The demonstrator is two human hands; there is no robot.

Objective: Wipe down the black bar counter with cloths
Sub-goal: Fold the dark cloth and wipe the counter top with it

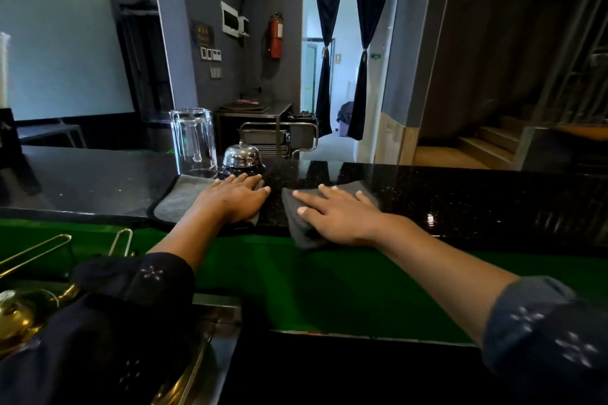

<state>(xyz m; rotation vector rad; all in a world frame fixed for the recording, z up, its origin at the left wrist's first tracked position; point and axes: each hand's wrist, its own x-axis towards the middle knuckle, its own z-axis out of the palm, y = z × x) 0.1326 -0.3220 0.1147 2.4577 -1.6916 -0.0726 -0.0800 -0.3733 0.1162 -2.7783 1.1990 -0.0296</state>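
Observation:
The black bar counter runs across the middle of the view, glossy and speckled. Two grey cloths lie on it near its front edge. My left hand presses flat on the left cloth, fingers straight and pointing right. My right hand lies flat on the right cloth, fingers spread and pointing left. That cloth hangs slightly over the counter's near edge. The two hands are a short gap apart.
An upturned clear glass and a chrome service bell stand just behind the left cloth. A green ledge lies below the counter. Brass bar tools sit at the lower left.

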